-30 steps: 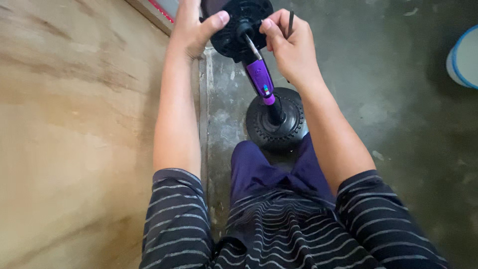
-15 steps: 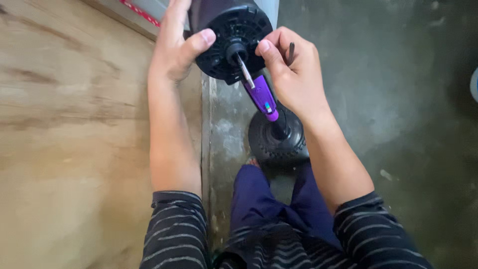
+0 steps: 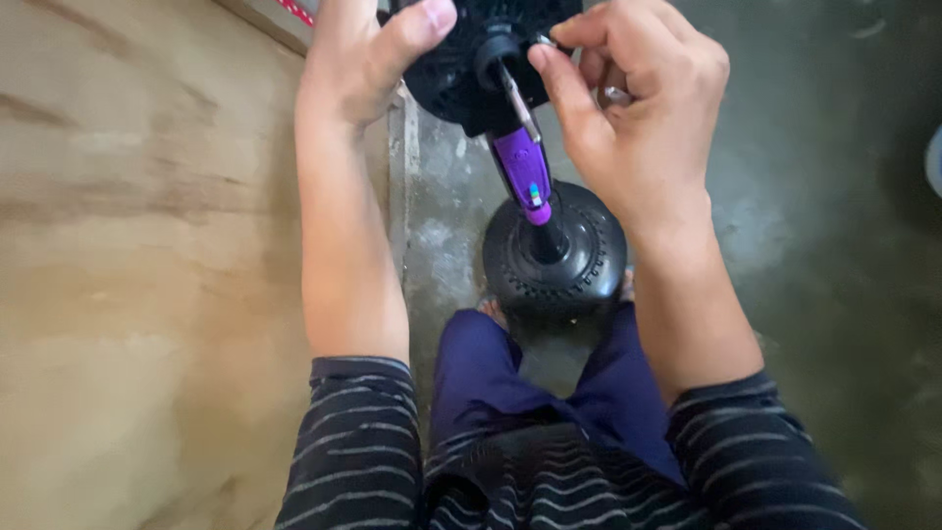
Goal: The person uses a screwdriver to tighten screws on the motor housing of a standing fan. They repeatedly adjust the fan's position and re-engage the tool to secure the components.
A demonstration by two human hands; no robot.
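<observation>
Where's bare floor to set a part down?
Bare patches: the plywood sheet outside the left hand, and concrete beyond the right hand. Crowded: between the forearms, where the fan motor, purple stem and round base sit.

Tight gap between the hands: left hand [image 3: 368, 59] and right hand [image 3: 628, 108] both sit against the black round housing [image 3: 471, 69] at the far edge, purple-handled tool [image 3: 522, 177] hanging down the middle. Below it the black round base [image 3: 559, 260] with its post blocks the near centre, wedged between the knees. Left forearm walls off that side; beyond it the plywood sheet [image 3: 147, 275] lies flat and open. Concrete floor [image 3: 834, 294] on the right is open, bar a pale round object [image 3: 934, 162] at the right edge.
</observation>
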